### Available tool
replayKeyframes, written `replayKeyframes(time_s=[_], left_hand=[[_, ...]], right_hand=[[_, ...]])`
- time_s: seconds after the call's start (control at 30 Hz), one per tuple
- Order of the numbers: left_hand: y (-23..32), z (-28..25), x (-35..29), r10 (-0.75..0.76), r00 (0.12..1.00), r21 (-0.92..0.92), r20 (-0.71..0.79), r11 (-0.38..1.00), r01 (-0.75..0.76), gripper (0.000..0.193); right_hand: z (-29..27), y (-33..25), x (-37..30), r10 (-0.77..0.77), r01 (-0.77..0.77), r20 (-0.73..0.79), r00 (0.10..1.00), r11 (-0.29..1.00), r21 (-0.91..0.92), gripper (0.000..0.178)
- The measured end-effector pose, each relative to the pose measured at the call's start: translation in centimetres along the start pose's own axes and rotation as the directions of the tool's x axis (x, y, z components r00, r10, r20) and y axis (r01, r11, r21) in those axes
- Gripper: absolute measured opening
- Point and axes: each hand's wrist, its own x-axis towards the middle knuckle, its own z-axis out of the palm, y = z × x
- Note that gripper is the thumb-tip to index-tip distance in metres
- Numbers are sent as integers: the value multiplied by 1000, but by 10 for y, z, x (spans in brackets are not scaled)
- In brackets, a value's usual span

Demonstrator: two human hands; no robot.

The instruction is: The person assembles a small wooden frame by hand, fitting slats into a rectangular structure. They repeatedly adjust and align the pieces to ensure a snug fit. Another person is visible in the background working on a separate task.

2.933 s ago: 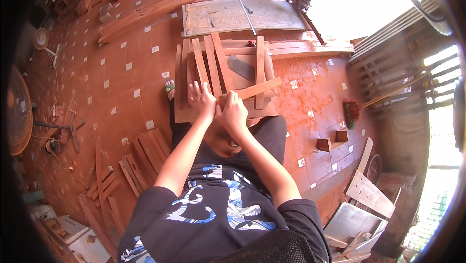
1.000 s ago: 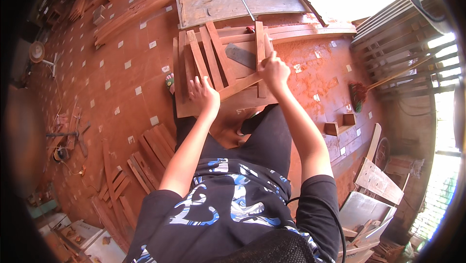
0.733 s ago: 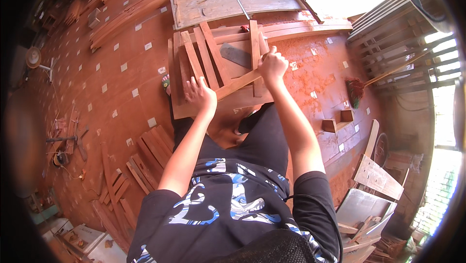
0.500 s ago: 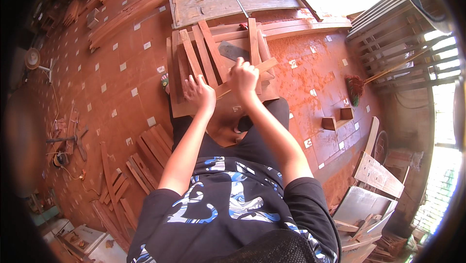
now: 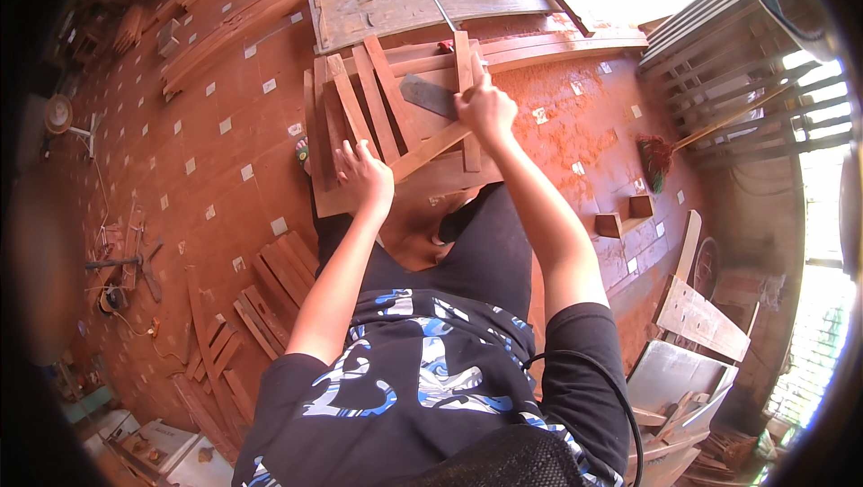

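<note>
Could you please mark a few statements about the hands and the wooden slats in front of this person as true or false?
1. The right hand rests on an upright wooden slat. True.
2. The left hand is raised in the air, away from the wood. False: it lies on the diagonal slat, among the slats.
3. A flat grey blade-like piece lies just left of the right hand. True.
4. The floor is plain grey concrete. False: it is reddish-brown with small pale squares.
5. A long weathered plank lies beyond the slats. True.
</note>
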Motion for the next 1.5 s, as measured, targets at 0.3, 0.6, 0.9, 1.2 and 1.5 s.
replayKeyframes(time_s=[0.3,0.6,0.9,1.2,1.5], left_hand=[[13,-2,0,-16,1000,39,-4,999,16,31],[15,-4,2,-62,998,57,4,997,61,33],[13,-11,4,-102,994,47,32,994,100,35],[18,-2,1,-59,998,72,-12,996,60,33],[7,-3,-2,-73,997,62,-32,995,75,31]], right_hand=[[35,-5,2,-71,-25,-254,965,934,-357,49],[20,-39,-54,-31,18,-146,989,996,-88,46],[17,-59,-92,-289,295,-84,954,952,85,48],[9,22,-6,-17,-2,-154,988,992,-123,49],[15,-72,-104,-307,307,-16,952,950,57,57]])
